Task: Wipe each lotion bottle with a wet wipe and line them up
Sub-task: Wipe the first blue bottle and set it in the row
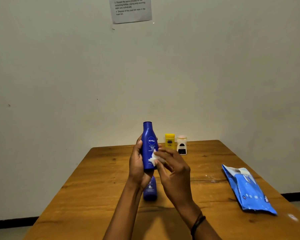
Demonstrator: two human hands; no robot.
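Nivea bottle [148, 146] stood upright, gripped by my left fingers [139, 144], my right fingers [164, 153] pinching the wipe [154, 159] against its lower front.

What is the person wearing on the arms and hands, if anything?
The left forearm and right forearm are bare, no sleeves in view. The left hand and right hand wear no gloves. A thin dark band of several strands circles the right wrist.

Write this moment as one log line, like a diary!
step: wiping | left hand: grips blue bottle | right hand: pinches wet wipe against it | on table: yellow bottle, white bottle
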